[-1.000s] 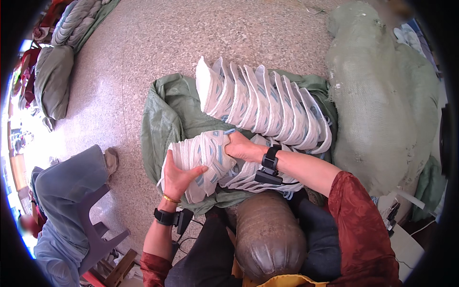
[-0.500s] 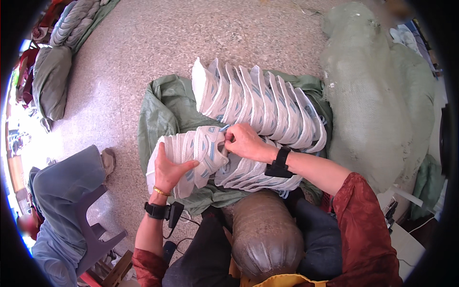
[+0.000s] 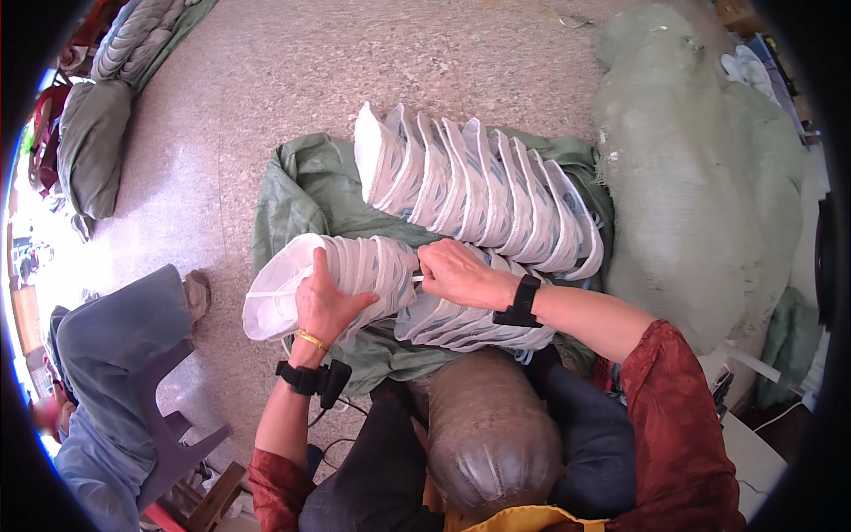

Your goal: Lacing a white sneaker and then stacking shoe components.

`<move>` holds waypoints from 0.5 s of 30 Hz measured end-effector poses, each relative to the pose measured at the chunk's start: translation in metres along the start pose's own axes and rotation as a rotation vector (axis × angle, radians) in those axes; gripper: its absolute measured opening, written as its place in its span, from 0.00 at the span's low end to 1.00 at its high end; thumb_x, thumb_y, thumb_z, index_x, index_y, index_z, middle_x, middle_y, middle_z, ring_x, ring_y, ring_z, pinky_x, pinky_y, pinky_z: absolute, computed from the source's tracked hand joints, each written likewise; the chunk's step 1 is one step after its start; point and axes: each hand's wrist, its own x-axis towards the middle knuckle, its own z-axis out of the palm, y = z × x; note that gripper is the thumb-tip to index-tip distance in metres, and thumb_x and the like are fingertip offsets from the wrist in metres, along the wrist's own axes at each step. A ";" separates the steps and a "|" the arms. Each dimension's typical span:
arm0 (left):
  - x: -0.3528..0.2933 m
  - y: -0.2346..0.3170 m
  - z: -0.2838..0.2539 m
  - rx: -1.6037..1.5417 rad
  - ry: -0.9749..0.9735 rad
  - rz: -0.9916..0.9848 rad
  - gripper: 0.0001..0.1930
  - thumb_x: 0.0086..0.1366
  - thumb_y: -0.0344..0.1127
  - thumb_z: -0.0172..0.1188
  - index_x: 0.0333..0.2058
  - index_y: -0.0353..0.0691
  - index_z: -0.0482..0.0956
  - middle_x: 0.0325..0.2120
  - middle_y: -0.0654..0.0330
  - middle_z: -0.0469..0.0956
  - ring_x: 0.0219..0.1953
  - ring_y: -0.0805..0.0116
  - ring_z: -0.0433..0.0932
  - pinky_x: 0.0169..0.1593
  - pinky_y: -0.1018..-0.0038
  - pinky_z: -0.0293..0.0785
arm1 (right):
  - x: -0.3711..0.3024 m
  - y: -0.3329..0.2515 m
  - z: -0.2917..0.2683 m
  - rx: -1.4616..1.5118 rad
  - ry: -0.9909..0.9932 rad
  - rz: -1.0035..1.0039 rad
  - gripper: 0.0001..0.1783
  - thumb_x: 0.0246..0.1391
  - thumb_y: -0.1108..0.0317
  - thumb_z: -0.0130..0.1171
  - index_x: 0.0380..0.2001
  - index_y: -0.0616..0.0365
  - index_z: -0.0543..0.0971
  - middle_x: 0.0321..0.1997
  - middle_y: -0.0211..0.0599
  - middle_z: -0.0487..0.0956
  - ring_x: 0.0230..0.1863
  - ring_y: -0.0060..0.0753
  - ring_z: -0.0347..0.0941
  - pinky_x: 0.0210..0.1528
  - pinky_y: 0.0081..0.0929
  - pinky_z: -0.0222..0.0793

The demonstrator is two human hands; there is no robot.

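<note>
A nested bundle of white shoe uppers (image 3: pixel 359 270) with pale blue trim lies in front of me, its wide white end facing left. My left hand (image 3: pixel 330 300) is wrapped over this bundle, thumb stretched toward the right. At the bundle's right end, my right hand (image 3: pixel 452 273) has its fingers closed in a pinch; a short white strip shows beside them, and what they grip is mostly hidden. Behind stands a longer row of nested white uppers (image 3: pixel 479 186). Another group of uppers (image 3: pixel 470 321) lies under and beside my right wrist.
A green woven sheet (image 3: pixel 306 191) lies under the uppers. Large stuffed green sacks (image 3: pixel 683 177) stand at the right. A brown rounded form (image 3: pixel 496 434) sits between my legs. At the left, another person's leg (image 3: pixel 133 328) is beside a purple stool (image 3: pixel 164 417).
The bundle in my left hand has turned, so its wide white left end now shows. My left hand has shifted slightly right; my right hand remains at the bundle's right end.
</note>
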 end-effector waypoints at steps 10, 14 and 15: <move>0.011 -0.018 0.006 0.115 0.025 0.096 0.49 0.36 0.47 0.85 0.52 0.31 0.65 0.43 0.41 0.80 0.42 0.43 0.81 0.46 0.57 0.79 | -0.024 -0.019 -0.051 -0.081 -0.166 -0.117 0.12 0.49 0.77 0.60 0.36 0.64 0.69 0.32 0.50 0.73 0.40 0.58 0.74 0.42 0.48 0.70; 0.009 0.044 -0.022 0.327 0.268 0.570 0.35 0.49 0.37 0.80 0.51 0.33 0.70 0.50 0.49 0.76 0.43 0.51 0.78 0.45 0.63 0.79 | -0.034 -0.018 -0.056 -0.127 -0.121 -0.127 0.12 0.49 0.76 0.61 0.36 0.63 0.70 0.34 0.48 0.74 0.43 0.54 0.75 0.44 0.47 0.72; 0.006 0.054 -0.015 0.328 0.271 0.574 0.35 0.49 0.37 0.80 0.51 0.33 0.70 0.50 0.49 0.76 0.43 0.51 0.78 0.45 0.63 0.79 | -0.035 -0.019 -0.058 -0.129 -0.118 -0.128 0.12 0.49 0.76 0.61 0.36 0.63 0.70 0.34 0.48 0.74 0.43 0.54 0.75 0.44 0.47 0.72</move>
